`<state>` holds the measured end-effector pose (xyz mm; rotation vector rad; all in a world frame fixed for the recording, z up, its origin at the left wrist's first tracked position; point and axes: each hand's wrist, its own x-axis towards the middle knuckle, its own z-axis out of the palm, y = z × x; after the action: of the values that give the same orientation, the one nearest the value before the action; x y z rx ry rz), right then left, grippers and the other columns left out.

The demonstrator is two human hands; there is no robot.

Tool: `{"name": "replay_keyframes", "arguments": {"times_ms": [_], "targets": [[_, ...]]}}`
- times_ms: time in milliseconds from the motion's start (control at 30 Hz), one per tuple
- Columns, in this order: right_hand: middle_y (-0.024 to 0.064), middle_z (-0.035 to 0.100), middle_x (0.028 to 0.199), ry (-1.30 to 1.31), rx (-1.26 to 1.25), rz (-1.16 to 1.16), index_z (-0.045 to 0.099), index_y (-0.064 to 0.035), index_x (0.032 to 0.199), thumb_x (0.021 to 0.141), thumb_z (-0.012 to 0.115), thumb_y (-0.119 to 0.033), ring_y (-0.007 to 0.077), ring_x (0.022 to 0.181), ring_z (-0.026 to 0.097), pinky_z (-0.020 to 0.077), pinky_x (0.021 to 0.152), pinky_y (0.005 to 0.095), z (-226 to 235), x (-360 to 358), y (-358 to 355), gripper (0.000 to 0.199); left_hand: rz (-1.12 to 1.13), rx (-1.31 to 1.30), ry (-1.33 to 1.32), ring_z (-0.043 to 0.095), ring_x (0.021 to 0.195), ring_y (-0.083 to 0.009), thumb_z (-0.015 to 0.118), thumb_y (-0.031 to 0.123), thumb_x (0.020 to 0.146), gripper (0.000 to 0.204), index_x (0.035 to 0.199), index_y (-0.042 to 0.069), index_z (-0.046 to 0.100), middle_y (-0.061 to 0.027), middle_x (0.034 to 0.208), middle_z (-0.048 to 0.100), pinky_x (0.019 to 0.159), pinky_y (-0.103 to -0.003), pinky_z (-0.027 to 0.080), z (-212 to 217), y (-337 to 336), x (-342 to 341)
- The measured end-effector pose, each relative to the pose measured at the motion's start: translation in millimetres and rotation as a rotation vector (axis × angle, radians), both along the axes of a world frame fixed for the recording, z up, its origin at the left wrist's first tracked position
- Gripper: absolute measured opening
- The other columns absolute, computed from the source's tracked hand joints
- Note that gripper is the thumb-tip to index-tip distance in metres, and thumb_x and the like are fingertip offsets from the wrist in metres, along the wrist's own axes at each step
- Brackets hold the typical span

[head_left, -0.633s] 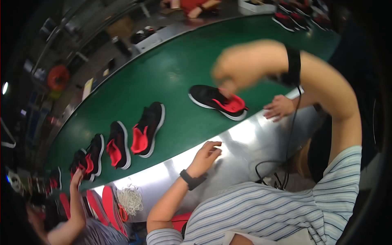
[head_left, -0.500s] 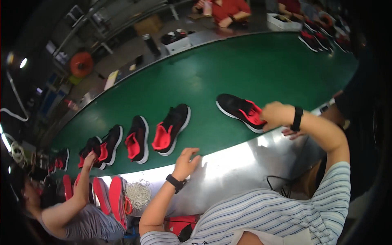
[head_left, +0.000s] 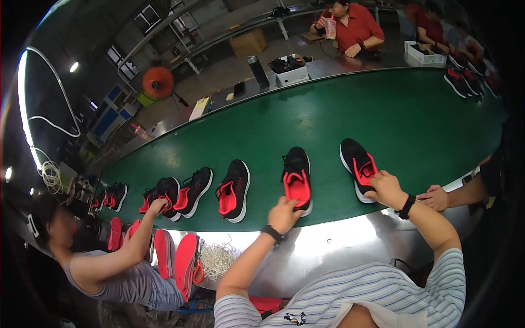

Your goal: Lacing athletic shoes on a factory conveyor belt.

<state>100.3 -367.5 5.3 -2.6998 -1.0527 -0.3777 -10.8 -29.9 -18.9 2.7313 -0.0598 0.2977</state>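
Note:
Two black sneakers with red linings and white soles are under my hands on the green belt (head_left: 328, 126). My left hand (head_left: 284, 215) pinches the heel collar of the left sneaker (head_left: 296, 164), whose toe points away from me. At the heel of the right sneaker (head_left: 353, 154), my right hand (head_left: 386, 188) is closed on the rim of its opening. That shoe tilts a little, toe toward the far left. Another sneaker (head_left: 235, 188) lies just left of the pair, touched by neither hand.
Along the near side runs a metal ledge (head_left: 328, 246) with a white string pile (head_left: 217, 259) and red insoles (head_left: 187, 262). A co-worker's hand (head_left: 158, 206) touches sneakers at left; another person's hand (head_left: 435, 198) rests at right. A white box (head_left: 292, 75) stands across the belt.
My left hand has gone from the ledge edge to the heel of a sneaker. The right sneaker has turned more upright, toe away from me, under my right hand. The view has shifted.

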Motion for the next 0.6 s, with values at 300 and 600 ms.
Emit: {"name": "replay_keyframes", "arguments": {"times_ms": [300,600], "targets": [[0.0079,0.060,0.072,-0.040,0.195,0.230,0.063,-0.0062,0.074,0.075,0.065,-0.038,0.0265,0.072,0.061,0.0502,0.060,0.0388,77,14,157,0.032,-0.166,-0.239,0.131,0.059,0.084,-0.0343,0.066,0.024,0.078,0.051,0.123,0.010,0.048,-0.0175,0.099,0.053,0.071,-0.040,0.049,-6,-69,0],[0.0173,0.064,0.085,0.171,-0.147,0.262,0.067,-0.0051,0.083,0.066,0.062,-0.015,0.0322,0.082,0.063,0.0507,0.073,0.0406,-17,69,232,0.021,-0.213,-0.427,0.113,0.057,0.092,-0.0265,0.066,0.016,0.078,0.043,0.117,0.005,0.054,-0.0128,0.101,0.056,0.080,-0.032,0.046,25,-32,-47]]}}
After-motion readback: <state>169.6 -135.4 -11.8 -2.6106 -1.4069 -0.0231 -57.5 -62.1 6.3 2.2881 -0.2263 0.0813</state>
